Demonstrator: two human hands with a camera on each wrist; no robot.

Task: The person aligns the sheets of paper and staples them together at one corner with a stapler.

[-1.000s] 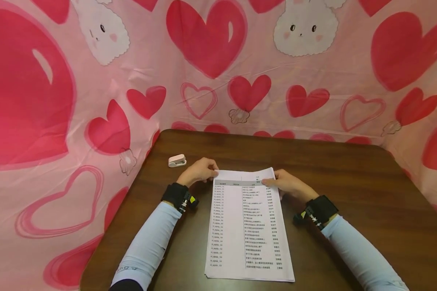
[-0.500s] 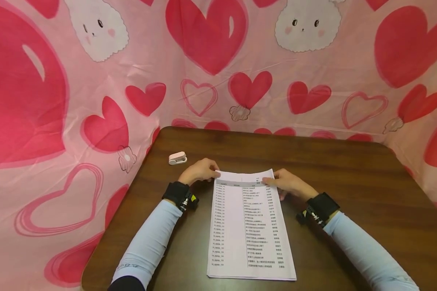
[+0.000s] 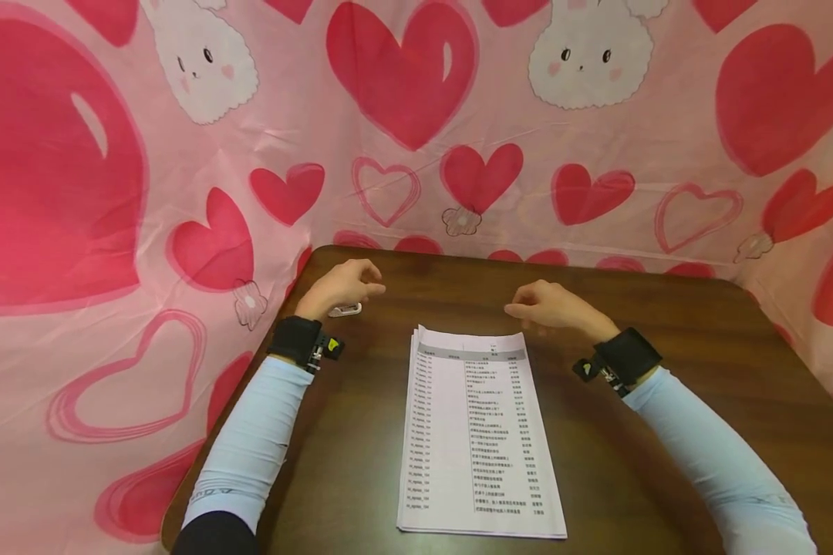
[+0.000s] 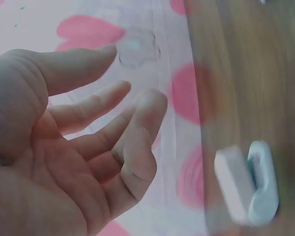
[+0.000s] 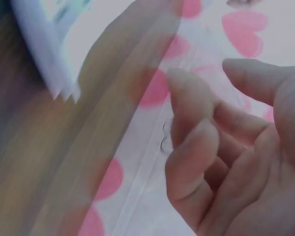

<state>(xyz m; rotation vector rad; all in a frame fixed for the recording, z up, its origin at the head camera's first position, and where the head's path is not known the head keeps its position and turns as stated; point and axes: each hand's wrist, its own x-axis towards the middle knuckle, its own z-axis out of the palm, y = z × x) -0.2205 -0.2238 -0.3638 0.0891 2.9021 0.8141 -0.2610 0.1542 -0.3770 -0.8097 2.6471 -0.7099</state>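
Now both hands (image 3: pixel 340 285) off the paper stack (image 3: pixel 475 432) (left over stapler (image 3: pixel 345 310)).

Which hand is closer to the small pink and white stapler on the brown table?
Left. The left hand hovers just above the small pink and white stapler, holding nothing. The right hand is far off, beyond the stack of printed paper.

Both arms in pale blue sleeves with black wrist straps are reaching forward, spread apart. The left hand (image 3: pixel 342 287) is hovering palm down, its fingers (image 4: pixel 113 125) loosely curled and holding nothing. The right hand (image 3: pixel 551 307) is hovering likewise, fingers (image 5: pixel 191 147) relaxed and half bent.
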